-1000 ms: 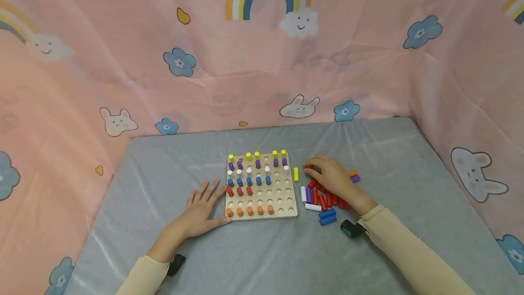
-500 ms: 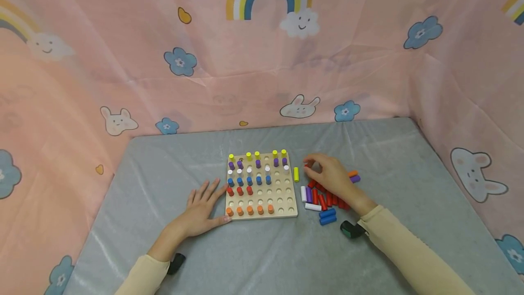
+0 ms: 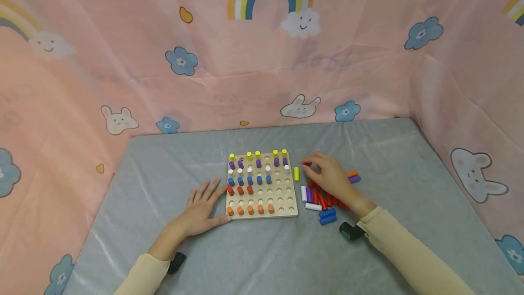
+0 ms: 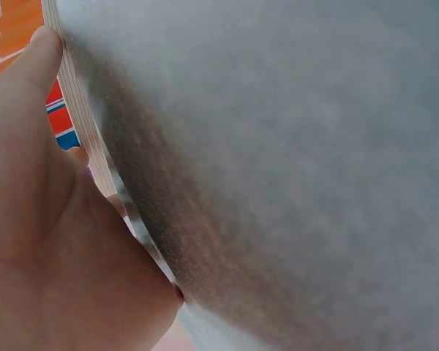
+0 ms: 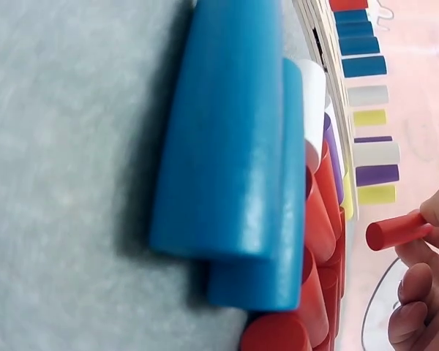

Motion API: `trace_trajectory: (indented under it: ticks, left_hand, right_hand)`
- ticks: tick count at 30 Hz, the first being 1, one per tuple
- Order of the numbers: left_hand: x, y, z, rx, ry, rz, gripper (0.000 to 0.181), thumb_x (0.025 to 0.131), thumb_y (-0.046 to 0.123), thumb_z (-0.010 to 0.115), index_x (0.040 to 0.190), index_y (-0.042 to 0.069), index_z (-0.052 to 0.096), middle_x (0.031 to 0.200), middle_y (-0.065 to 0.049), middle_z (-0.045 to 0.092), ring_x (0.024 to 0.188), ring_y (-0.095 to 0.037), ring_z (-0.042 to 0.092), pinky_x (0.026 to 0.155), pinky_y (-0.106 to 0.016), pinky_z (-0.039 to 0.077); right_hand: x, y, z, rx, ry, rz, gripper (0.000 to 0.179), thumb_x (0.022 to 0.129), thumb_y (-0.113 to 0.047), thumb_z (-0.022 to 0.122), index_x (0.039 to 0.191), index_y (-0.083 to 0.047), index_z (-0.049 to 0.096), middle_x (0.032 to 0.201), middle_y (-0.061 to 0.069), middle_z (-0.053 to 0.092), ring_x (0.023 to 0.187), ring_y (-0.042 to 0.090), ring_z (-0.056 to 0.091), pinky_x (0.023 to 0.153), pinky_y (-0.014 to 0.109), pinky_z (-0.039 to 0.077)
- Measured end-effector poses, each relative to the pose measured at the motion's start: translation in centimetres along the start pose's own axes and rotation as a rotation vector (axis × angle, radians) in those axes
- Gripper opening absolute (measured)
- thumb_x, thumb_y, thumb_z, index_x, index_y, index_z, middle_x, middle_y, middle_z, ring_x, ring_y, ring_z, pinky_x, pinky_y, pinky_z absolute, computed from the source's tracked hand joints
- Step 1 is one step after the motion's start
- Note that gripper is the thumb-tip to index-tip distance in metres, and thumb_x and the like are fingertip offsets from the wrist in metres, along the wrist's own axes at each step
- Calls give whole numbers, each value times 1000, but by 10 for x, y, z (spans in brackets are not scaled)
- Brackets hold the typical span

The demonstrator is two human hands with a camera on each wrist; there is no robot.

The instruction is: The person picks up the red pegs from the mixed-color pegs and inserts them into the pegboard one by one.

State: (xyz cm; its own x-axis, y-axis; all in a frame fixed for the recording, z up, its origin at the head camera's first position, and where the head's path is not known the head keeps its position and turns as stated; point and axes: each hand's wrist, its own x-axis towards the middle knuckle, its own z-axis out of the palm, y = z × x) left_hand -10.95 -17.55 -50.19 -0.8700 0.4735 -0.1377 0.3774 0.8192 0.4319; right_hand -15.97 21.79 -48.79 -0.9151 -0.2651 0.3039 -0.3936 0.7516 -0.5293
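A wooden pegboard (image 3: 284,197) lies on the table, with rows of yellow, purple, white, blue, red and orange pegs standing in some of its holes. My left hand (image 3: 199,212) lies spread at the board's left side, with fingertips and thumb touching its edge. To the right of the board, my right hand (image 3: 330,177) is held over a pile of loose pegs. Between its thumb and fingers it pinches a red peg (image 5: 396,231), plain in the right wrist view. Part of the pile is hidden beneath that hand.
Loose red pegs (image 3: 322,202), two blue pegs (image 3: 327,216) and a white peg (image 3: 313,206) lie right of the board. A yellow peg (image 3: 296,174) lies close to its edge. Past my right wrist are an orange peg (image 3: 352,174) and a purple peg (image 3: 354,179).
My right hand, with the red peg pinched in it, has shifted very slightly left toward the board. The left hand and the pegs in the board stay as they were.
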Motion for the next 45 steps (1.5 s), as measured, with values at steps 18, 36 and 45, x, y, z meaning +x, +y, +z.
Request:
trace_trajectory:
  ticks: [18, 36, 45]
  left_hand:
    - [2, 1, -1, 10, -56, -41, 92, 88, 62, 63, 160, 26, 18, 169, -9, 8, 155, -40, 4, 116, -71, 4]
    - [1, 3, -2, 8, -14, -15, 90, 87, 61, 63, 159, 24, 23, 168, -12, 14, 153, -43, 8, 115, -72, 7]
    - [1, -1, 2, -11, 5, -6, 91, 86, 67, 61, 158, 27, 24, 167, -12, 15, 153, -43, 8, 114, -73, 5]
  right_hand:
    - [-4, -8, 3, 39, -9, -14, 17, 91, -21, 73, 105, -12, 74, 98, 0, 67, 70, 7, 50, 62, 20, 45]
    - [-6, -22, 7, 81, 10, -47, 19, 87, -21, 77, 105, -16, 72, 94, -5, 68, 62, 3, 43, 55, 19, 39]
    - [-5, -29, 12, 140, 14, -55, 18, 85, -16, 79, 101, -15, 73, 85, -4, 65, 56, 4, 39, 51, 19, 35]
